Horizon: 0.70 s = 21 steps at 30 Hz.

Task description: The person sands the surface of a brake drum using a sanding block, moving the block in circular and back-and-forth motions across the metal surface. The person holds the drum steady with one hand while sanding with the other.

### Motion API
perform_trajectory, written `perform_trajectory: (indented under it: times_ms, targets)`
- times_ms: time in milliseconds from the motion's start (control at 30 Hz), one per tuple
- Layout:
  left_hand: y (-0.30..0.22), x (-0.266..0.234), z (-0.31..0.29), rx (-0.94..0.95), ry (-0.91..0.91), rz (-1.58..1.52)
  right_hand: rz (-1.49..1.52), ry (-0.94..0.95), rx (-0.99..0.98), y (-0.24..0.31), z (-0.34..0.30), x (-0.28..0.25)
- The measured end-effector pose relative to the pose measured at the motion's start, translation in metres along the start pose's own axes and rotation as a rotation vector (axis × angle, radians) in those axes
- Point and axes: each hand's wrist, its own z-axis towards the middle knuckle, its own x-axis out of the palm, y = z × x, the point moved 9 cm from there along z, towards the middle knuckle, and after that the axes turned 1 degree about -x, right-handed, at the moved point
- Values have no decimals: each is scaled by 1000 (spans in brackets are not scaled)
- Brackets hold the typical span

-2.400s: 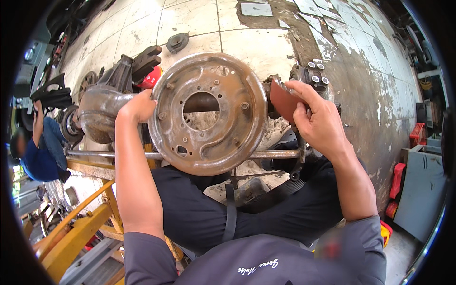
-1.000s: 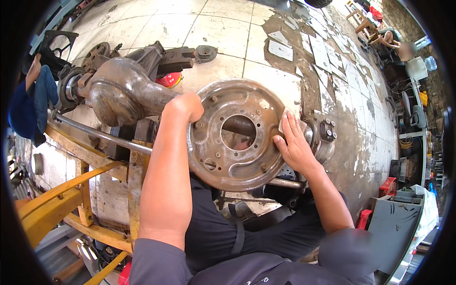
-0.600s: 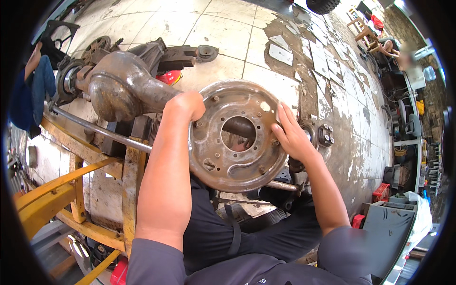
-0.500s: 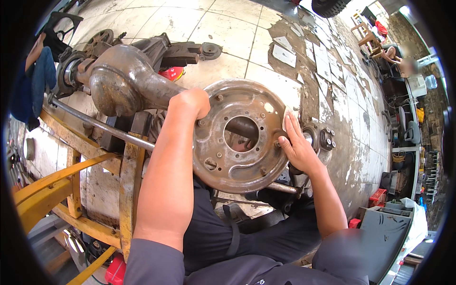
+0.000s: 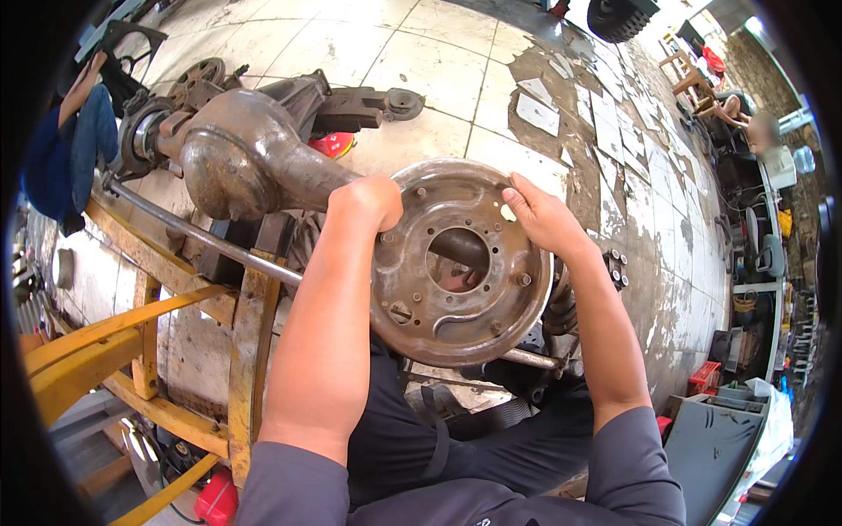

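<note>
A round, worn metal brake backing plate [image 5: 412,329], with a large centre hole and several small bolt holes, stands tilted in front of me above my lap. My left hand [image 5: 370,200] is closed in a fist around its upper left rim. At the upper right rim my right hand [image 5: 548,215] is closed over the edge, thumb towards the face of the plate. Whether anything lies between its fingers and the rim is hidden. Behind the plate lies a rusty axle housing [image 5: 232,149] with a bulging middle; part of it shows through the centre hole.
A yellow metal frame [image 5: 246,368] stands at my left, with a long steel rod [image 5: 202,232] above it. Another person [image 5: 96,131] is at the far left. Broken tiles [image 5: 537,114] lie on the floor ahead. A grey cabinet [image 5: 715,451] stands at the right.
My right hand has slid up the rim from the right side to the upper right. A pale, thin piece under its fingers is out of sight now. My left hand keeps its hold.
</note>
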Motion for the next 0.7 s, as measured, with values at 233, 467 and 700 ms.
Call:
perform_trajectory:
  times_ms: [233, 467, 700]
  targets:
    - [3, 3, 6, 20, -58, 9, -270, -187, -310, 49, 26, 31]
    - [-1, -11, -19, 49, -30, -66, -226, -154, -270, 58, 41, 27]
    - [1, -13, -26, 31, -58, -127, -260, -85, -293, 73, 46, 36]
